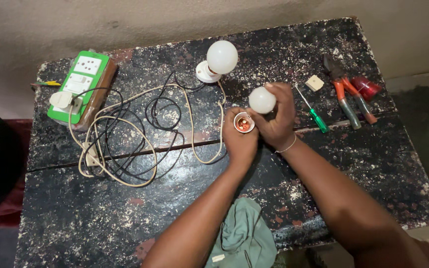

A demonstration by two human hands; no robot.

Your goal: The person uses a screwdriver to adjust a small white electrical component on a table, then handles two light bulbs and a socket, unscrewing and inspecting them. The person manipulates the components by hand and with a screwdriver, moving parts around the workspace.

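A green cloth (244, 238) lay nearest; the left hand (239, 141) gripped a lamp holder (244, 122), mouth facing up, while the right hand (278, 119) clasped a white bulb (262, 100) just above.

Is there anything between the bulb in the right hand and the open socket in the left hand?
Nothing visible. The right hand holds the bulb just above the socket held by the left hand. The socket's open mouth looks clear, and the wires lie off to the left.
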